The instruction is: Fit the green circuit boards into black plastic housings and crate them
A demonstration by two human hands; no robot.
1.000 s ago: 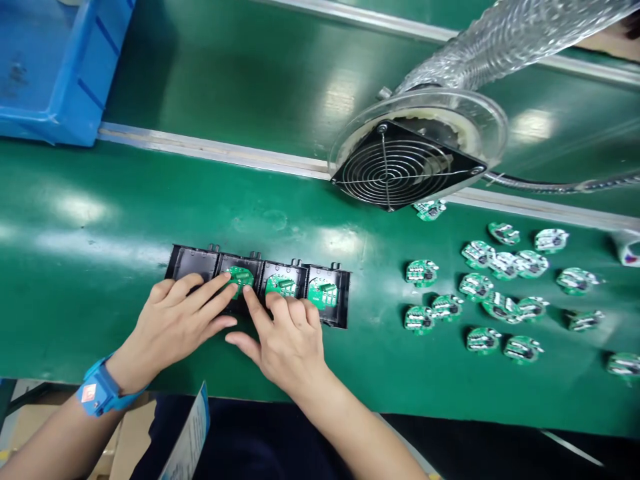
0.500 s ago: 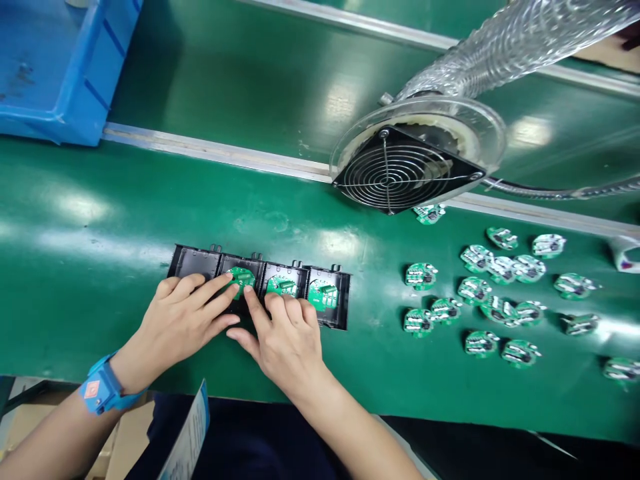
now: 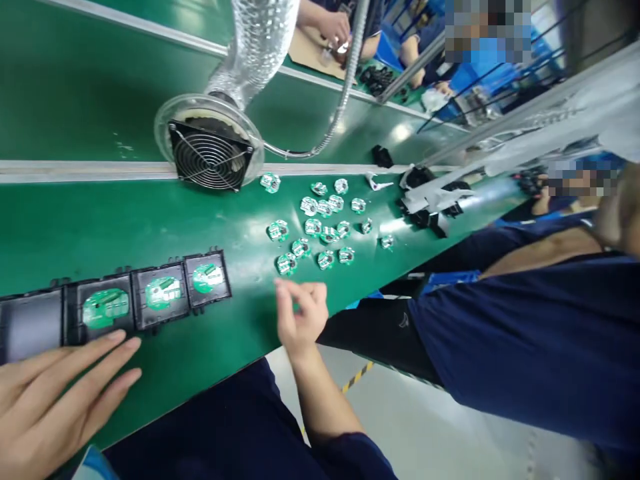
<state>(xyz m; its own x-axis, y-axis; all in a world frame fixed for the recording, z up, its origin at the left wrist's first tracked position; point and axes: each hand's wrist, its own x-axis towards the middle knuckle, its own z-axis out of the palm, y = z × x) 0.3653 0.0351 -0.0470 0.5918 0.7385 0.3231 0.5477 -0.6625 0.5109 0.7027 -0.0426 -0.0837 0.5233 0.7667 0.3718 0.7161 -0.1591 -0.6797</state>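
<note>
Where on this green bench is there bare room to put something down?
Bare green lies between the black tray row and the fan, and along the near edge between the left hand and right hand. The scattered round boards crowd the right.

A black plastic housing strip (image 3: 115,303) lies flat on the green belt, a row of four square open cells set edge to edge, slanting slightly upward to the right. Its three right-hand cells each hold a round green circuit board (image 3: 163,292) lying face up with pale components showing; the leftmost cell is bare and dark grey inside. Small tabs stick up along the strip's far edge. To the right of the strip, well apart from it, a scatter of loose round boards (image 3: 320,223) of the same green kind lies flat on the belt, some touching one another.
</note>
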